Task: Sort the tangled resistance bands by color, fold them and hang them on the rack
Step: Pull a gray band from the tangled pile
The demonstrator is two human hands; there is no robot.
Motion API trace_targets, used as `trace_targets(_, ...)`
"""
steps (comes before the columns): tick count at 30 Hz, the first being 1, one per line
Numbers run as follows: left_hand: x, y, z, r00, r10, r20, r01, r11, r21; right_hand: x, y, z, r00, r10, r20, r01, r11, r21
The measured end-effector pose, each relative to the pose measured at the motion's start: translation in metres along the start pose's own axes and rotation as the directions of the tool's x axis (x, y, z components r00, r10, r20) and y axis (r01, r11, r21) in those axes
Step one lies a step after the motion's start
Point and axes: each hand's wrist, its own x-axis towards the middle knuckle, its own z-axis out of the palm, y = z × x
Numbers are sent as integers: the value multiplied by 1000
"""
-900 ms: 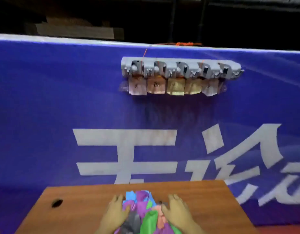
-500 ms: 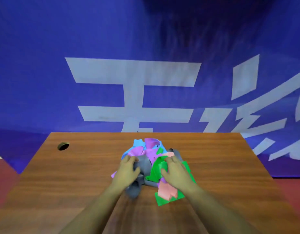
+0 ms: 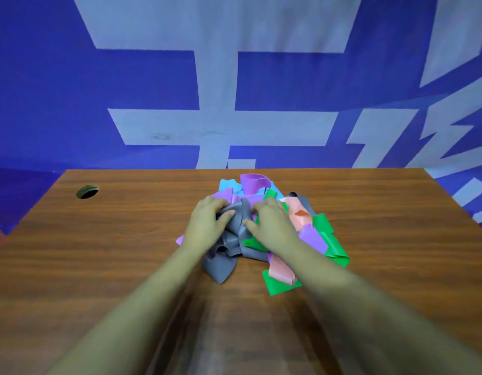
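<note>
A tangled heap of resistance bands lies on the wooden table (image 3: 99,253). It holds a grey band (image 3: 226,261), green band (image 3: 332,242), purple band (image 3: 254,182), pink band (image 3: 296,212) and light blue band (image 3: 226,185). My left hand (image 3: 206,226) grips the grey band at the heap's left side. My right hand (image 3: 269,226) rests on the heap's middle with its thumb and fingers pinching the same grey band. The rack is out of view.
A round cable hole (image 3: 87,191) sits near the table's far left corner. A blue banner with large white characters (image 3: 220,77) hangs right behind the table's far edge.
The view has tilted down from the rack to the table. Both hands have closed in on the grey band in the heap's middle, and the heap has spread slightly.
</note>
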Motion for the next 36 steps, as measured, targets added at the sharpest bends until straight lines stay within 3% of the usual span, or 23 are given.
trace_targets(5,-8,35,-38,994,76,-78,-86,987,-137,-10,-11,-37,995,23,-98,5,963,269)
trace_targets(10,-19,85,-92,988,37,-150,-84,942,-324,-24,-39,-100,970,33,-240,95,858,504)
trace_targets(17,-39,135,-151,969,89,-230,-190,862,-469,-64,-79,-167,919,-17,-394,267,762,590)
trace_targets(21,-62,145,-171,973,102,-207,-207,783,-586,-97,-90,-180,932,-52,-359,275,749,603)
trace_targets(28,-106,134,-174,994,63,-85,-105,697,-710,-145,-96,-168,962,-41,-270,223,690,689)
trace_targets(34,-136,128,-179,991,40,-128,-124,643,-756,-175,-102,-151,979,-1,-204,152,674,723)
trace_targets(36,-141,129,-185,992,56,-111,-123,598,-792,-184,-107,-149,989,2,-148,115,625,772)
